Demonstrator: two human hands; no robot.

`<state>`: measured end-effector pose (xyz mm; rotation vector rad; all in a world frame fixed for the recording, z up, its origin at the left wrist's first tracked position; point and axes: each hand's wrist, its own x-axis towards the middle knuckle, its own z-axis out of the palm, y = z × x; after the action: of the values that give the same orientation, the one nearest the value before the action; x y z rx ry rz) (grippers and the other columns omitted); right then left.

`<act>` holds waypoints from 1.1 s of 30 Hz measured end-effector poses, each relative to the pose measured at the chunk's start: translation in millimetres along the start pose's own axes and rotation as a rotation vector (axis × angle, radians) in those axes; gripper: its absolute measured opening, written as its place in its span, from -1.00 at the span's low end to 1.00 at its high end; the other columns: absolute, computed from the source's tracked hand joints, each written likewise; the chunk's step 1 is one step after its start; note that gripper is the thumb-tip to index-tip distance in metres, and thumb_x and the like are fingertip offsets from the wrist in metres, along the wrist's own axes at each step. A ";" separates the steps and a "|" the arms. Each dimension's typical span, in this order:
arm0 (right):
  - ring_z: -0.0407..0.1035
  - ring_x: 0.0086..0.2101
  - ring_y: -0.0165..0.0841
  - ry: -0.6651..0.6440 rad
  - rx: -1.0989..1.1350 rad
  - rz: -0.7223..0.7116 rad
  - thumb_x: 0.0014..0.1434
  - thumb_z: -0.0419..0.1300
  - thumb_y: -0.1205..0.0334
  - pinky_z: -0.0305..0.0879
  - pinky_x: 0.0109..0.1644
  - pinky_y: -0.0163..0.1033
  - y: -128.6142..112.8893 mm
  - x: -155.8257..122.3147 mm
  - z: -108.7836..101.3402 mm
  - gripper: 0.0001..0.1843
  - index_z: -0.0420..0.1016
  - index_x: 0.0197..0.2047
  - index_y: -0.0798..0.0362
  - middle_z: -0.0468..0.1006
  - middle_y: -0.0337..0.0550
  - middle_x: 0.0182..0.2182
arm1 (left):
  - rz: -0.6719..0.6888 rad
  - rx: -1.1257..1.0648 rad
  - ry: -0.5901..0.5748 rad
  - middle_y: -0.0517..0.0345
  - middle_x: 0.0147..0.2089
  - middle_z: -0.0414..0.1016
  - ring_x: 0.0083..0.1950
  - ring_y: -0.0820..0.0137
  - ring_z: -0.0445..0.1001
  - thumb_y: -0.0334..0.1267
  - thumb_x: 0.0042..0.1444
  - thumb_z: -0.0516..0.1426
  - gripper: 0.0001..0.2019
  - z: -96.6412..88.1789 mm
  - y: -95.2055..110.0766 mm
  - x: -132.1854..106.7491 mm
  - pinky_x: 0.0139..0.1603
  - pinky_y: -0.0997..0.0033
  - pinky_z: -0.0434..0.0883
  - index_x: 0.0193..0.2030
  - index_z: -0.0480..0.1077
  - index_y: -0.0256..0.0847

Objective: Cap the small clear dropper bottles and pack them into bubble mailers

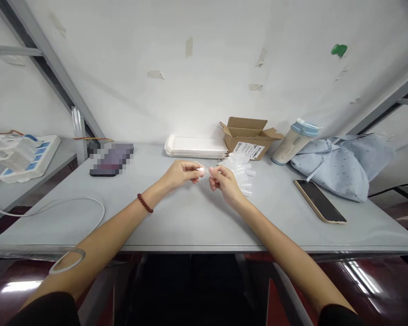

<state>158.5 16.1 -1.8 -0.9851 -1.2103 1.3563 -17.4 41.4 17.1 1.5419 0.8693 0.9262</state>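
Note:
My left hand point(181, 174) and my right hand point(221, 179) meet above the middle of the grey table point(190, 222). Both are closed in a pinch on one small clear plastic tube point(203, 170) held level between them, the left at its white end. A dark red bead bracelet point(144, 203) circles my left wrist. Just behind and right of my right hand lies a heap of several similar clear tubes point(242, 172) on the table.
An open cardboard box point(248, 138) and a stack of white trays point(196, 146) stand at the back. A blue-lidded cup point(295, 141), a light blue bag point(340, 165) and a phone point(318, 200) lie right. A dark device point(111, 159), a white cable point(71, 203) and a power strip point(27, 156) lie left.

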 end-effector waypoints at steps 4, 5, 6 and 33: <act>0.15 -0.67 -0.53 0.011 0.051 0.015 -0.09 0.35 -0.16 0.09 -0.52 -0.34 -1.7 0.5 0.7 -0.50 0.21 -0.44 0.01 0.28 -0.44 -0.70 | 0.016 0.033 0.014 0.15 -0.38 0.49 -0.42 0.49 0.38 -0.10 -0.12 0.35 -0.70 2.4 0.9 -0.3 -0.33 0.41 0.42 -0.31 0.55 -0.28; 0.15 -0.66 -0.52 0.010 0.049 0.004 -0.10 0.36 -0.16 0.10 -0.52 -0.34 -1.6 0.6 0.9 -0.50 0.22 -0.43 0.01 0.28 -0.44 -0.69 | 0.012 0.032 0.008 0.13 -0.36 0.50 -0.41 0.48 0.40 -0.07 -0.09 0.33 -0.69 2.9 0.7 -0.1 -0.33 0.41 0.42 -0.31 0.55 -0.28; 0.16 -0.65 -0.52 0.007 0.044 -0.008 -0.09 0.35 -0.16 0.10 -0.51 -0.34 -1.5 0.7 1.0 -0.51 0.23 -0.42 0.01 0.30 -0.43 -0.69 | 0.002 0.027 0.006 0.11 -0.34 0.51 -0.40 0.47 0.41 -0.03 -0.06 0.31 -0.68 3.4 0.3 0.0 -0.34 0.42 0.43 -0.33 0.54 -0.29; 0.12 -0.63 -0.50 0.081 -0.196 -0.142 0.10 0.20 -0.18 0.08 -0.50 -0.32 1.5 0.9 -1.2 -0.58 0.27 -0.39 0.02 0.24 -0.40 -0.66 | -0.033 0.107 0.039 0.22 -0.62 0.34 -0.59 0.49 0.33 -0.04 0.04 0.24 -0.66 12.9 3.3 -4.1 -0.49 0.45 0.36 -0.55 0.37 -0.26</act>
<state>159.3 17.3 -3.4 -1.0595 -1.3434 1.0927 -7.3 31.8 18.5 1.6001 0.9827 0.9010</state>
